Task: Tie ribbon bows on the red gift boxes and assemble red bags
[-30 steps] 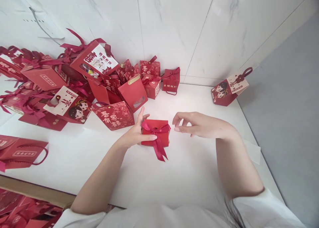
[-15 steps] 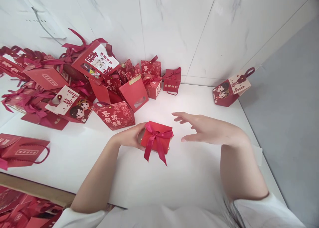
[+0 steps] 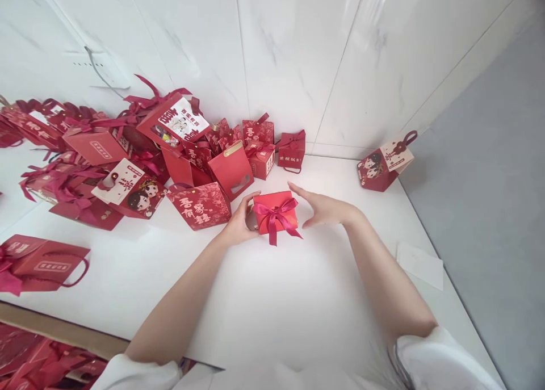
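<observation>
L hand [image 3: 239,226] grips red box [image 3: 286,199] w/ bow [image 3: 277,213] by its left side, mid counter [image 3: 281,305], can't tell if lifted. R hand [image 3: 327,209], fingers spread & free, just beside box's right side. Gift box pile [image 3: 102,148] to the left

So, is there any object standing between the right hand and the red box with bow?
Nothing visible stands there. The right hand is open just beside the red box; whether it touches the box is hard to tell. The left hand holds the opposite side.
</observation>
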Motion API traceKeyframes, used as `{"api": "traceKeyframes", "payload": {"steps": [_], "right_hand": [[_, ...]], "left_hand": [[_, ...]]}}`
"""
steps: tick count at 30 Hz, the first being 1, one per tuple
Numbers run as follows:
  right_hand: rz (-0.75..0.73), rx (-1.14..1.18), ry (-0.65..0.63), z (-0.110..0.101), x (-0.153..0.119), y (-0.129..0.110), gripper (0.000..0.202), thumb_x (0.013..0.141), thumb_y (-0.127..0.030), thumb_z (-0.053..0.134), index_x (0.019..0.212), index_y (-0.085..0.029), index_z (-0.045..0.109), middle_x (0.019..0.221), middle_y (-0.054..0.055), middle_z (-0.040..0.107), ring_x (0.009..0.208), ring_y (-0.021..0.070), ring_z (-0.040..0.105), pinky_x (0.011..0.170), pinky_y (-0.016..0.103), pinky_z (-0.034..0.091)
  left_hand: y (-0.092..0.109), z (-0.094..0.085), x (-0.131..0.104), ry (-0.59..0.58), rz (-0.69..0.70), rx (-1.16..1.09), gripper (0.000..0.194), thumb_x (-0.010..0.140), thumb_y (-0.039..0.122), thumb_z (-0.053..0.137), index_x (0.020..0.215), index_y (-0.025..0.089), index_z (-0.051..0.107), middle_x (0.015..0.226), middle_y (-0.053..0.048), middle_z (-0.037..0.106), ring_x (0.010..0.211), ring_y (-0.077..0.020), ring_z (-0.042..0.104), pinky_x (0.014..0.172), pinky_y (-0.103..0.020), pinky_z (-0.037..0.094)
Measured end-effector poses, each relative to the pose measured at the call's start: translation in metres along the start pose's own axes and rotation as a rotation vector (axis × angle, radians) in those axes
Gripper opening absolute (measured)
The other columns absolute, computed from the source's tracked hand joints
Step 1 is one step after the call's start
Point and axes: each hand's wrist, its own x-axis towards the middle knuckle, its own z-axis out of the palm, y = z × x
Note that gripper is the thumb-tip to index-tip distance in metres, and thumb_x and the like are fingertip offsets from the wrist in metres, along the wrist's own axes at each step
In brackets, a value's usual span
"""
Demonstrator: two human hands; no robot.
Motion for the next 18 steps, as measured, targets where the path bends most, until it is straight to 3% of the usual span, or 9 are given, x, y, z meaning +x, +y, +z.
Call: {"api": "traceKeyframes", "payload": {"steps": [5, 9, 11, 15, 18], "right_hand": [[-0.184, 0.303, -0.026, 0.032, 0.028, 0.012, 0.114, 0.071, -0.029, 0.075, 0.156, -0.025, 0.000, 0.153, 0.011, 0.039, 0.129, 0.0243, 0.050, 0.109, 0.039, 0.039], [-0.220, 0.405, 0.033, 0.051, 0.033, 0.020, 0.096, 0.068, -0.036, 0.080, 0.148, -0.016, 0.029, 0.142, 0.016, 0.050, 0.128, 0.0273, 0.049, 0.108, 0.038, 0.039], [-0.244, 0.437, 0.063, 0.057, 0.034, 0.023, 0.091, 0.068, -0.040, 0.081, 0.143, -0.017, 0.035, 0.140, 0.016, 0.051, 0.126, 0.0274, 0.050, 0.106, 0.038, 0.041], [-0.281, 0.457, 0.133, 0.067, 0.035, 0.024, 0.105, 0.064, -0.046, 0.083, 0.148, -0.019, 0.026, 0.146, 0.015, 0.045, 0.128, 0.0287, 0.048, 0.104, 0.038, 0.043], [-0.258, 0.429, 0.188, 0.075, 0.030, 0.022, 0.121, 0.065, -0.046, 0.083, 0.155, -0.022, 0.006, 0.153, 0.016, 0.036, 0.131, 0.0287, 0.046, 0.107, 0.039, 0.041]], "left_hand": [[-0.006, -0.005, -0.002, -0.035, -0.019, -0.077, 0.108, 0.060, 0.028, 0.084, 0.150, 0.024, 0.023, 0.147, -0.018, 0.042, 0.133, -0.0315, 0.048, 0.105, -0.043, 0.045], [-0.012, -0.003, -0.002, -0.041, -0.003, -0.045, 0.114, 0.055, 0.031, 0.086, 0.150, 0.032, 0.023, 0.155, -0.013, 0.034, 0.140, -0.0306, 0.040, 0.108, -0.045, 0.042], [-0.010, -0.002, -0.002, -0.023, -0.033, -0.061, 0.118, 0.052, 0.033, 0.088, 0.150, 0.033, 0.023, 0.156, -0.013, 0.033, 0.139, -0.0318, 0.040, 0.105, -0.045, 0.045], [0.002, 0.001, -0.001, 0.023, -0.071, -0.085, 0.118, 0.048, 0.032, 0.090, 0.149, 0.026, 0.030, 0.151, -0.017, 0.040, 0.133, -0.0342, 0.047, 0.102, -0.044, 0.047], [0.004, 0.003, -0.001, 0.054, -0.056, -0.079, 0.117, 0.047, 0.031, 0.091, 0.148, 0.025, 0.033, 0.147, -0.016, 0.046, 0.128, -0.0321, 0.053, 0.105, -0.043, 0.045]]}}
